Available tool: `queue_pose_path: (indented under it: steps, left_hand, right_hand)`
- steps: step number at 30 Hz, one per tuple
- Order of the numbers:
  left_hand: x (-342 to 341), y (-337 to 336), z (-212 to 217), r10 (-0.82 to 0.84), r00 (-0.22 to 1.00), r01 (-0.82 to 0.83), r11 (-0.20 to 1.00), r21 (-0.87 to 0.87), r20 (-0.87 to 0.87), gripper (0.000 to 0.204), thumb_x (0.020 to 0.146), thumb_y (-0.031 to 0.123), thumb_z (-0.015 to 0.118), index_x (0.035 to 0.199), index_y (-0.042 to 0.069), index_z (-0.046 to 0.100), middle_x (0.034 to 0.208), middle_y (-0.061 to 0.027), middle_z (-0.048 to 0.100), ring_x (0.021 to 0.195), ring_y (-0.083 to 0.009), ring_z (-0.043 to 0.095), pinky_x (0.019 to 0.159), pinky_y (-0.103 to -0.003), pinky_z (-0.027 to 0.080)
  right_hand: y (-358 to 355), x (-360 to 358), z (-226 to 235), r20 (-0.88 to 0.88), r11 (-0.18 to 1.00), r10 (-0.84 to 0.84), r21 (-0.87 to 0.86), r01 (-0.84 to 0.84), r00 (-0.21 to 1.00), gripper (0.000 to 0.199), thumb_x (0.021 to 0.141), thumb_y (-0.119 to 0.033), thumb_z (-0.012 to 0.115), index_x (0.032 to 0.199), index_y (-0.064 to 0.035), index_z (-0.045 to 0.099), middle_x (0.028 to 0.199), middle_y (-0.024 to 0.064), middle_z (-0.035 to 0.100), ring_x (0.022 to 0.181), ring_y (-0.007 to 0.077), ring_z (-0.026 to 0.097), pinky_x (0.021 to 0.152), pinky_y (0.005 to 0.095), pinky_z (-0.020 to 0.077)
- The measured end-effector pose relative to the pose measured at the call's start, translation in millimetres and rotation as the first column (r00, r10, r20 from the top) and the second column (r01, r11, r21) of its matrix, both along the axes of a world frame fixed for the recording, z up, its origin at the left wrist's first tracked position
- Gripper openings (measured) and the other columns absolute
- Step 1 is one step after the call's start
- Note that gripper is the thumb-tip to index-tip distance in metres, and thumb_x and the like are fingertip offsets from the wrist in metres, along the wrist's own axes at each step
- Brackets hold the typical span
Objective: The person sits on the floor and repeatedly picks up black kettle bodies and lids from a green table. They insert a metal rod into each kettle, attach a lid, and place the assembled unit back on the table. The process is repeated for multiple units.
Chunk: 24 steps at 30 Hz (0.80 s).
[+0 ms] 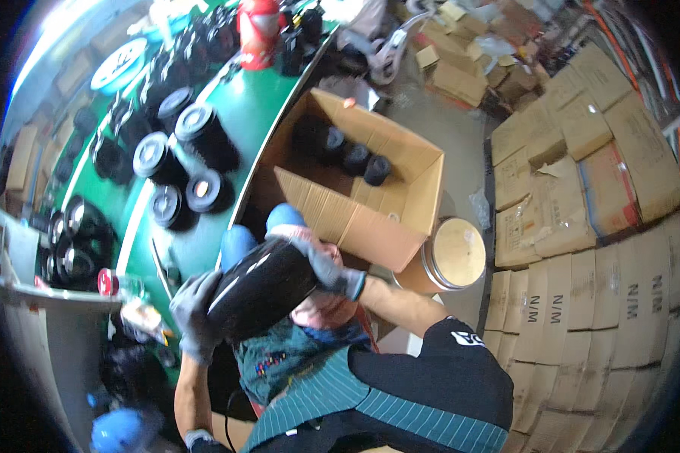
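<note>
A glossy black cylinder (261, 291) with rounded sides lies tilted across my lap, held between both hands. My left hand (196, 317), in a grey glove, is closed around its left end. At the other end, my gloved right hand (325, 268) grips its upper right side. Whether the cylinder is hollow does not show. Beyond my knees stands an open cardboard box (355, 211) with several dark cylinders (357, 158) inside. On the green table (242, 98) to the left, several black canisters (204, 136) stand with grey round tops.
A round drum (459, 253) with a pale lid stands right of the box. Stacked cartons (582, 302) line the right side. A red bucket (258, 34) and many black parts crowd the far table. At the table's near end are a red-capped jar (117, 285) and shiny black round parts (75, 241).
</note>
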<state>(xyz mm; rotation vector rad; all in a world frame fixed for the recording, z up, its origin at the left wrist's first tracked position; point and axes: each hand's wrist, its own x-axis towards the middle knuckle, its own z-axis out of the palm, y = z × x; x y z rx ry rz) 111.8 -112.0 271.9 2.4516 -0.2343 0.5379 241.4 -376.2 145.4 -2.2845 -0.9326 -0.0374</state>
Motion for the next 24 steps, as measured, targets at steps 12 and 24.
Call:
queue_pose_path:
  steps: [12,24]
  left_hand:
    - [-15,51,-136,0.36,0.93,-0.368,0.894,0.254,0.08,0.073,0.078,0.025,0.086,0.143,0.003,0.061,0.146,-0.0177,0.062,0.136,-0.0402,0.057,0.116,-0.054,0.041]
    - [36,65,-67,0.089,0.875,-0.352,0.792,-0.498,-0.476,0.048,0.103,0.009,0.072,0.15,0.001,0.062,0.113,-0.0122,0.08,0.101,-0.0118,0.072,0.086,-0.03,0.059]
  right_hand:
    - [37,1,62,0.048,0.945,0.326,0.012,-0.327,0.944,0.059,0.087,-0.043,0.081,0.132,-0.0053,0.07,0.127,0.023,0.07,0.122,0.0396,0.066,0.108,0.0493,0.0501]
    - [42,5,25,-0.732,0.443,0.532,0.669,0.597,0.426,0.078,0.116,-0.062,0.03,0.17,-0.006,0.027,0.159,0.0219,0.053,0.148,0.0308,0.051,0.129,0.044,0.031]
